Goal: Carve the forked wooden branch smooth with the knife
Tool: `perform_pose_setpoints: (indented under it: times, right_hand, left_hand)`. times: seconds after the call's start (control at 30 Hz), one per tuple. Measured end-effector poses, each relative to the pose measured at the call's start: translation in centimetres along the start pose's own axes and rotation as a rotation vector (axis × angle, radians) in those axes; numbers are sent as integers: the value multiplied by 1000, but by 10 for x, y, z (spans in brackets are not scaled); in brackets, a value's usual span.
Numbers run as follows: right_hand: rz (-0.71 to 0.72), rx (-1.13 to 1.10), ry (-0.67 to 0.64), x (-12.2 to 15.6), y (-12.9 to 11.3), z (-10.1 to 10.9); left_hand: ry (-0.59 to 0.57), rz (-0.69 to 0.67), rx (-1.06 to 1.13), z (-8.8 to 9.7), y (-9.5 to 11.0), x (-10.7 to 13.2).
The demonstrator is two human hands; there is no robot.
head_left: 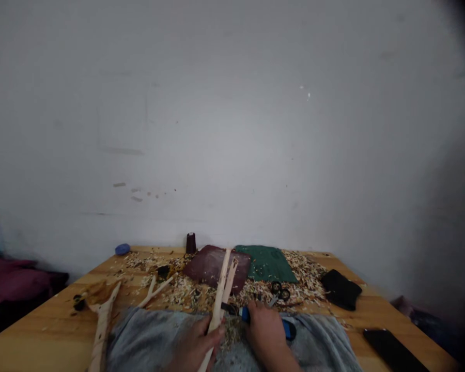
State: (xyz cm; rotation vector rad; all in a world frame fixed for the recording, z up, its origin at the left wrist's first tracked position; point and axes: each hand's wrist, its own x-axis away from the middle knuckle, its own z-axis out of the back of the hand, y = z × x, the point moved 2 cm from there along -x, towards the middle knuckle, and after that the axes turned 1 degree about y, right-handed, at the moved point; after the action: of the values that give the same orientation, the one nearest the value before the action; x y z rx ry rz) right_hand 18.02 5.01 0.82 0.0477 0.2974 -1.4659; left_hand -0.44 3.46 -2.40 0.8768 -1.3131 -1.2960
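A pale, peeled forked stick [222, 284] is gripped low on its stem by my left hand [199, 342], its two prongs pointing up and away from me. My right hand [266, 330] is closed around a blue utility knife [290, 329], whose rear end sticks out to the right. The knife's dark blade [228, 308] reaches left to the stick near its fork; whether the edge is in the wood cannot be made out. Beneath both hands lies a grey cloth [151, 336] sprinkled with fine shavings.
Wood shavings [310, 276] cover much of the wooden table [34, 336]. Scissors [279, 292], a maroon sheet [205, 266], a green sheet [269, 263] and a thread spool [191, 243] lie beyond my hands. Other forked sticks [102, 325] are left; a black phone [393, 351] is right.
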Motion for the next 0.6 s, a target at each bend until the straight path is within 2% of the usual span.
perform_pose_setpoints:
  times: [0.1,0.33,0.6]
  right_hand:
    - [33,-7,2,2,-4,3]
    - [-41,53,22,-5,16,16]
    - [73,17,30,6,-4,10]
  left_hand:
    - [13,-81,52,2,-1,1]
    - [-68,-114,137,3,-10,-3]
    - [-46,-145,156,5,-1,6]
